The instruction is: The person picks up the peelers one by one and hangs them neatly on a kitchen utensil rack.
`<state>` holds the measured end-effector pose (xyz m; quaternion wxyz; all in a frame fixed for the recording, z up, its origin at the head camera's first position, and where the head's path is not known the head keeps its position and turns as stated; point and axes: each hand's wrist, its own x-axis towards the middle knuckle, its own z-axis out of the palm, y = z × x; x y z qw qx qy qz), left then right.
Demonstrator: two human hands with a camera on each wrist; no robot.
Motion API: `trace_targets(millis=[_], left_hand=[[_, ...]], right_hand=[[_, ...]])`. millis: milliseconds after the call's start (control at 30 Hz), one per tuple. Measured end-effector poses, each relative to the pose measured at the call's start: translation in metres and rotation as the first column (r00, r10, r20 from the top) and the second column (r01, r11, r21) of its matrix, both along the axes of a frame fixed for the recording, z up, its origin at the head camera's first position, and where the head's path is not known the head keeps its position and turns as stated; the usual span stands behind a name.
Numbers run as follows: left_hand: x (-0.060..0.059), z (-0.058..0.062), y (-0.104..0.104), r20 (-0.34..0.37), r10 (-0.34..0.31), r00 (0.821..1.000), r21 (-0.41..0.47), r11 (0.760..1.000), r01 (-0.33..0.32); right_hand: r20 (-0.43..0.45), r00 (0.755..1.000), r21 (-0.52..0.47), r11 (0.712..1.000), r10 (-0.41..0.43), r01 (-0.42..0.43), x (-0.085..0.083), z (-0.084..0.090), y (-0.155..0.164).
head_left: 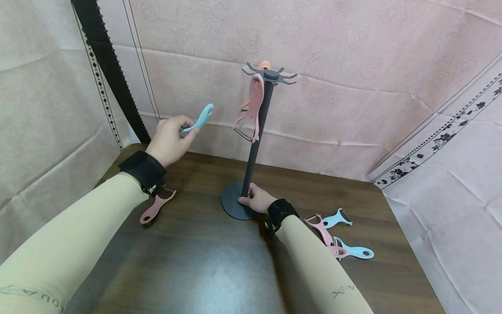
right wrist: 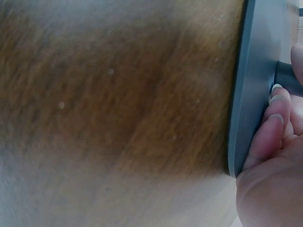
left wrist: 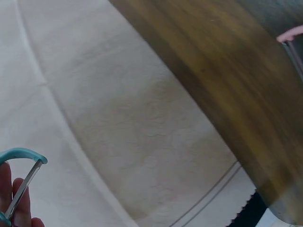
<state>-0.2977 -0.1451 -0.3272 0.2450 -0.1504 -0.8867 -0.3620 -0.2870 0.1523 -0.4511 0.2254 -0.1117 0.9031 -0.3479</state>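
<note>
The dark wooden surface (head_left: 204, 261) stands against pink patterned cloth. On it rises a grey stand (head_left: 256, 144) with a round base and hooks on top; a pink peeler (head_left: 251, 109) hangs from one hook. The right hand (head_left: 256, 200) curls around the foot of the pole, fingers resting on the base. The left hand (head_left: 170, 139), raised left of the stand, pinches a blue peeler (head_left: 200, 120) by its blade end. Another pink peeler (head_left: 154, 207) lies under the left wrist, and three more peelers (head_left: 339, 235) lie near the right forearm.
</note>
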Motion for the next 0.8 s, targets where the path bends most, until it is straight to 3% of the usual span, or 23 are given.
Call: trace_targets(millis=[333,800], left_hand=[[0.009,0.022,0.013,-0.100,-0.027,0.995,0.050,0.998,0.032],[0.017,0.045,0.030,-0.175,-0.063,0.982,0.130,0.988,0.087]], right_hand=[[0.011,1.000,0.008,1.000,-0.006,0.006,-0.003,-0.005,0.001],[-0.008,1.000,-0.003,1.000,0.000,0.000,0.002,0.000,-0.001]])
